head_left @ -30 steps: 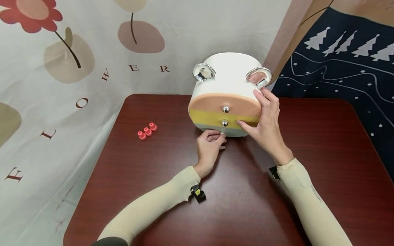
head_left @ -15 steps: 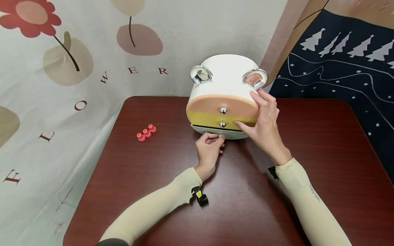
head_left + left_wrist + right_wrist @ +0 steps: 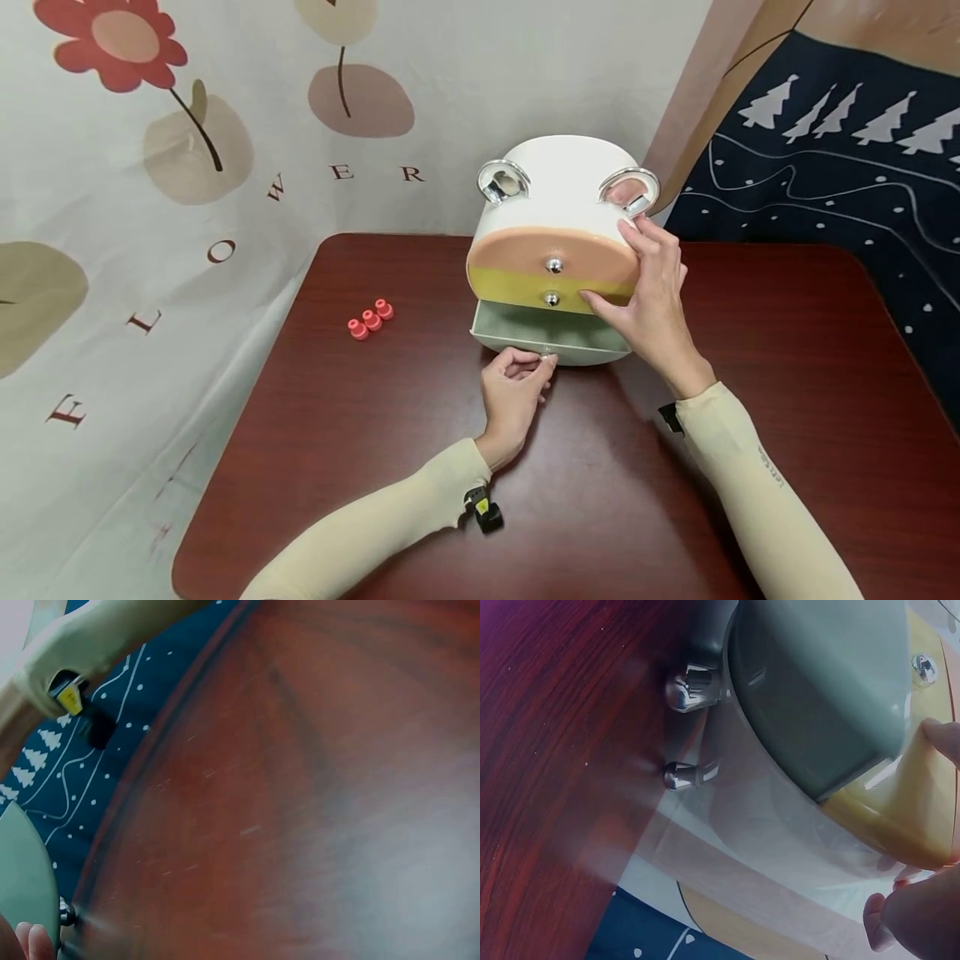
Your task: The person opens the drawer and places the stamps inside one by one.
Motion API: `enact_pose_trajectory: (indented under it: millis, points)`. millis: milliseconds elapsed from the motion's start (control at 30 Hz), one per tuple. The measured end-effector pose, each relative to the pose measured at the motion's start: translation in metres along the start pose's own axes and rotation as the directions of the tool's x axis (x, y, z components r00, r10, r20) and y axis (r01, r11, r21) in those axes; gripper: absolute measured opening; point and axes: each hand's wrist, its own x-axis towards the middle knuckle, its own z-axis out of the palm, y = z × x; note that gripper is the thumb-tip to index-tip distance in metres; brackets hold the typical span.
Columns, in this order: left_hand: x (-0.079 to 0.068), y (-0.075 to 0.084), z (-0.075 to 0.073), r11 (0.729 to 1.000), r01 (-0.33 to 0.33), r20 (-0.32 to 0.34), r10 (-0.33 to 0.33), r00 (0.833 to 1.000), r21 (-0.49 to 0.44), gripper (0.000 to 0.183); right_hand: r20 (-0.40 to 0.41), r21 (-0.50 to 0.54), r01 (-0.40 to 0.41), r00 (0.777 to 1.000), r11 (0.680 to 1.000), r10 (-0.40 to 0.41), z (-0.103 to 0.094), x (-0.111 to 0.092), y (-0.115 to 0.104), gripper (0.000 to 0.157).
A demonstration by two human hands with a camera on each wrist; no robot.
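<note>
A white rounded drawer cabinet [image 3: 567, 179] with two silver ear-like rings stands on the table. Its front has an orange drawer [image 3: 510, 250], a yellow drawer [image 3: 510, 287] and a pale green bottom drawer [image 3: 510, 321], which is pulled out. My left hand [image 3: 513, 400] pinches the knob of the green drawer between thumb and fingers. My right hand [image 3: 656, 296] grips the cabinet's right side, thumb on the yellow front and fingers on the white shell. In the right wrist view the green drawer [image 3: 832, 690] juts from the shell above short silver feet [image 3: 694, 686].
Three small red peg-like pieces [image 3: 372, 320] lie in a row on the dark red-brown table [image 3: 360, 400], left of the cabinet. A flower-printed cloth [image 3: 247, 67] hangs behind, and a navy cloth with trees [image 3: 825, 183] hangs at the right.
The green bottom drawer has gone from closed to well out, drawn toward the person by the left hand on its knob. The right hand keeps its hold on the cabinet.
</note>
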Motion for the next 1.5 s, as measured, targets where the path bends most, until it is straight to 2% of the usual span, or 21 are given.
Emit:
enact_pose_trajectory:
  millis: [333, 700, 800, 933, 1100, 1200, 1300, 1400, 1500]
  points:
    - [-0.027, 0.000, -0.018, 0.996, 0.004, 0.051, -0.009, 0.999, 0.084, 0.023, 0.049, -0.023, -0.007, 0.999, 1.000, 0.008, 0.000, 0.000, 0.006, 0.100]
    - [-0.040, 0.004, -0.025, 0.990, 0.002, 0.095, -0.015, 0.995, 0.140, 0.021, 0.056, -0.024, -0.023, 0.998, 0.999, 0.024, -0.005, 0.000, 0.007, 0.099]
    - [-0.041, 0.006, -0.028, 0.984, -0.025, 0.108, 0.006, 0.994, 0.179, 0.018, 0.058, -0.024, -0.020, 0.998, 1.000, 0.021, -0.005, 0.000, 0.007, 0.099]
    - [-0.043, 0.009, -0.033, 0.966, -0.092, 0.120, 0.064, 0.991, 0.241, 0.013, 0.055, -0.021, -0.015, 0.998, 1.000, 0.016, -0.005, 0.000, 0.006, 0.100]
    - [-0.044, 0.015, -0.040, 0.958, -0.167, 0.145, 0.136, 0.980, 0.235, 0.023, 0.049, -0.015, -0.013, 0.999, 1.000, 0.013, -0.005, 0.000, 0.005, 0.100]
    - [-0.043, 0.019, -0.044, 0.946, -0.238, 0.170, 0.204, 0.964, 0.218, 0.022, 0.050, -0.010, -0.011, 0.999, 1.000, 0.012, -0.005, 0.000, 0.005, 0.100]
    - [-0.040, 0.023, -0.049, 0.920, -0.327, 0.201, 0.286, 0.937, 0.216, 0.020, 0.049, -0.007, -0.009, 0.999, 1.000, 0.009, -0.004, 0.000, 0.004, 0.100]
    - [-0.036, 0.027, -0.055, 0.885, -0.418, 0.229, 0.372, 0.899, 0.206, 0.021, 0.047, -0.003, -0.007, 0.999, 1.000, 0.007, -0.004, 0.000, 0.003, 0.100]
    - [-0.031, 0.032, -0.060, 0.837, -0.517, 0.247, 0.470, 0.847, 0.179, 0.020, 0.041, 0.004, -0.005, 0.999, 1.000, 0.005, -0.003, 0.000, 0.002, 0.099]
